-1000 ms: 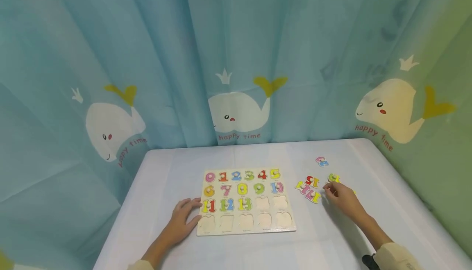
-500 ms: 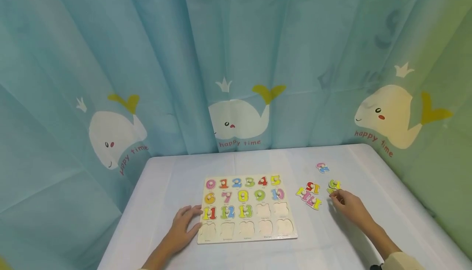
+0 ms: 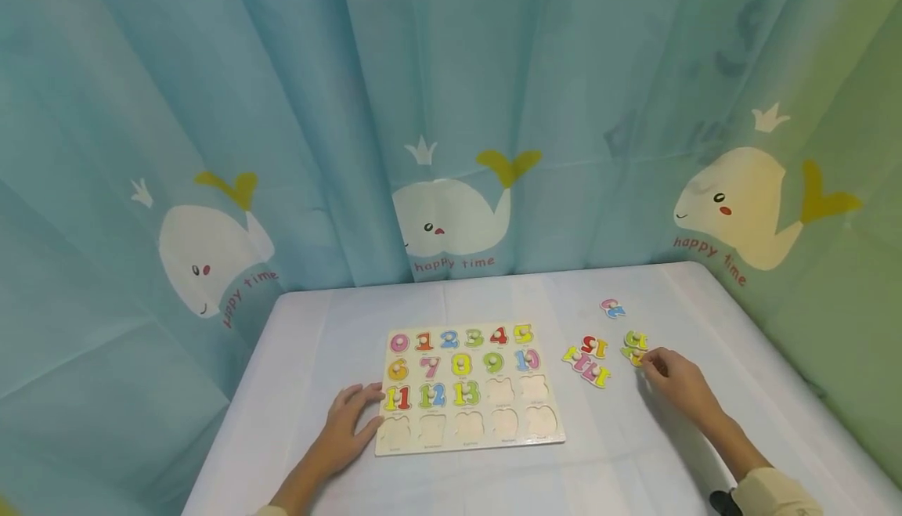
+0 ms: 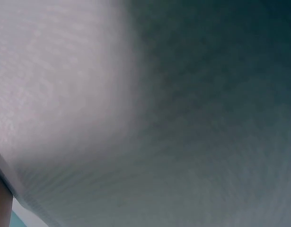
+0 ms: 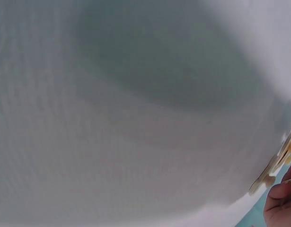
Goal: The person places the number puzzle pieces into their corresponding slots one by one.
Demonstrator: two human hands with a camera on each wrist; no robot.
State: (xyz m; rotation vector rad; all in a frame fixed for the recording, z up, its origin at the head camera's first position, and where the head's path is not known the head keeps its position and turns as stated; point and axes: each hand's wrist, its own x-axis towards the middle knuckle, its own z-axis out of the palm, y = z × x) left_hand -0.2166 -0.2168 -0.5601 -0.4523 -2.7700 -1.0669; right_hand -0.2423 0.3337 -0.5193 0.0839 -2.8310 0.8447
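A wooden number puzzle board (image 3: 486, 444) lies on the table, with knobbed number pieces in its upper rows and bare recesses at lower right and along the bottom. My left hand (image 3: 345, 427) rests at the board's left edge, fingers extended and thumb apart. My right hand (image 3: 678, 384) is low beside a green-and-yellow number piece (image 3: 631, 354), fingers curled, fingertips at its right edge. In the right wrist view, the right hand (image 5: 281, 203) shows at the corner beside stacked pieces (image 5: 268, 176); whether it pinches anything is hidden. The left wrist view shows mostly blurred cloth.
Left of the right hand lie a red-and-orange 15 (image 3: 593, 346) and a pink-and-yellow 17 (image 3: 597, 376), overlapping another piece. A green 19 (image 3: 636, 339) lies beyond the fingertips; a pink-and-blue piece (image 3: 612, 308) is farther back. A whale-print curtain (image 3: 451, 109) hangs behind the table (image 3: 493, 485).
My right hand has shifted to the right, uncovering more of the green-and-yellow piece. The left hand keeps its place at the board. The head view has tilted slightly up and back down.
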